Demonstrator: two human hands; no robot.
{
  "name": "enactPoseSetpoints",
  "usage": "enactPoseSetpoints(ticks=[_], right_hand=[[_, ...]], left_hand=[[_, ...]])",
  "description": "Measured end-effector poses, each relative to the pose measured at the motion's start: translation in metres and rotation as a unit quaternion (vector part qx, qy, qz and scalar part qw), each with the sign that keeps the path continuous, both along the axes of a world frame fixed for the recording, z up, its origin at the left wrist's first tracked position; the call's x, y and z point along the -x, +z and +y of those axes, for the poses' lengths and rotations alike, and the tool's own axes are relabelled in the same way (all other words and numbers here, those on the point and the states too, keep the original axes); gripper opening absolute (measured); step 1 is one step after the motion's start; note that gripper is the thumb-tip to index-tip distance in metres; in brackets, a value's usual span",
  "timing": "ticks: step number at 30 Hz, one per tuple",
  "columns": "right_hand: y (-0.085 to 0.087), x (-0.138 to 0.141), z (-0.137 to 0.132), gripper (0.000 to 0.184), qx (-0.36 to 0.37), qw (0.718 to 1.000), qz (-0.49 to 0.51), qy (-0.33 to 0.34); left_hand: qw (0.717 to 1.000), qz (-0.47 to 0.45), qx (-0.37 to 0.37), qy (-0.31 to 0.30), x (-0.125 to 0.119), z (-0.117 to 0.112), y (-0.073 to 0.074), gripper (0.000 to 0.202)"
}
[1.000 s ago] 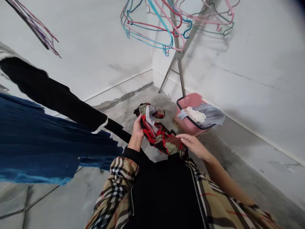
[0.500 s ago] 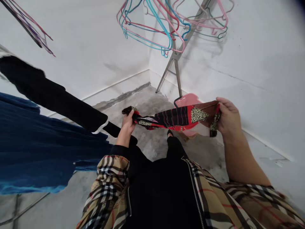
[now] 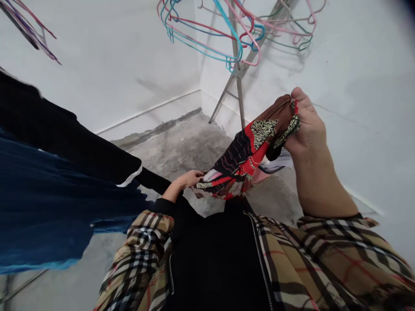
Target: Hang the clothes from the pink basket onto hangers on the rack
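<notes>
A patterned red, black and leopard-print cloth (image 3: 244, 154) stretches between my two hands. My right hand (image 3: 304, 125) is raised at chest height and pinches the cloth's upper end, fingers closed round it. My left hand (image 3: 187, 179) is lower and nearer my body, gripping the cloth's bottom end. The cloth slopes down from right to left in front of my black top and checked jacket.
Coloured wire hangers (image 3: 227, 30) hang from a metal rack (image 3: 238, 82) in the corner ahead. A black garment (image 3: 74, 142) and a blue one (image 3: 55, 207) hang at my left. Part of a pink basket (image 3: 259, 175) shows behind the cloth. White walls close in on two sides.
My right hand has lifted its end of the cloth up and slightly back. My left hand has dropped lower and moved right, so the cloth now slopes instead of lying level.
</notes>
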State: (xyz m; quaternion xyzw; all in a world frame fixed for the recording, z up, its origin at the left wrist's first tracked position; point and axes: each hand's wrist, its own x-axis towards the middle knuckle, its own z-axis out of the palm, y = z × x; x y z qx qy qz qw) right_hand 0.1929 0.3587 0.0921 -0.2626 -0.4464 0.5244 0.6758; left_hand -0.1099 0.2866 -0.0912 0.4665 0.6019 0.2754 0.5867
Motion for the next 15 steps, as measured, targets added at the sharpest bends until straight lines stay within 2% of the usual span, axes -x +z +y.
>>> enactPoseSetpoints(ticks=[2, 4, 6, 9, 11, 15], right_hand=[[0.006, 0.013, -0.004, 0.026, 0.003, 0.999, 0.016, 0.038], [0.009, 0.026, -0.009, 0.028, 0.007, 0.996, 0.034, 0.081], [0.009, 0.038, -0.013, 0.029, 0.007, 0.992, 0.037, 0.123], [0.006, 0.05, -0.016, 0.031, -0.005, 0.986, 0.029, 0.166], [0.004, 0.054, -0.017, 0.03, -0.009, 0.984, 0.027, 0.174], [0.003, 0.055, -0.016, 0.03, -0.028, 0.988, 0.0, 0.154]], left_hand=[[0.999, -0.002, -0.017, -0.045, -0.013, -0.007, 0.003, 0.044], [0.996, -0.022, -0.043, -0.08, -0.027, -0.015, 0.009, 0.064], [0.985, -0.07, -0.098, -0.12, -0.041, -0.023, 0.017, 0.078], [0.956, -0.142, -0.203, -0.159, -0.06, -0.032, 0.029, 0.079], [0.946, -0.146, -0.252, -0.142, -0.069, -0.034, 0.036, 0.074], [0.953, -0.091, -0.289, -0.03, -0.075, -0.029, 0.047, 0.042]])
